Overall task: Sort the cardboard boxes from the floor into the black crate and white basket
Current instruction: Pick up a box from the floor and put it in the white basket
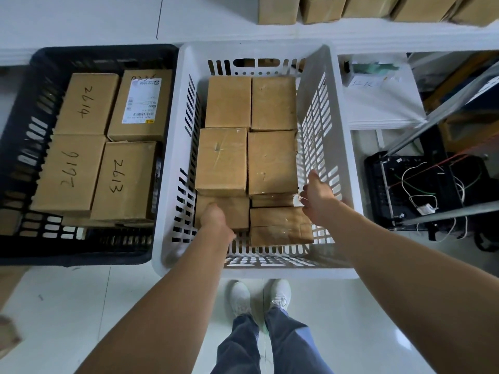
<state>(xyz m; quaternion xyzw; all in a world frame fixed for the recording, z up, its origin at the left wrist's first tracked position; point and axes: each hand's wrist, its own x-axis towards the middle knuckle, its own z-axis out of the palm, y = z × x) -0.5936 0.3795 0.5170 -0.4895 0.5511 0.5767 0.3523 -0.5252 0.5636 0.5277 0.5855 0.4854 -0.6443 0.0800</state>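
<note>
Our left hand (pixel 214 215) and right hand (pixel 317 197) likely seat a brown cardboard box (pixel 235 209) inside the white slotted plastic basket (pixel 348 184); finger grip hidden; next, fetch another.

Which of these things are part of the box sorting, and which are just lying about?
Part of the job:
black crate
white basket
boxes in the crate
boxes in the basket
left hand and right hand, both reaching into the basket

Just lying about:
black unit with loose wires
cartons on the white ledge behind
</note>
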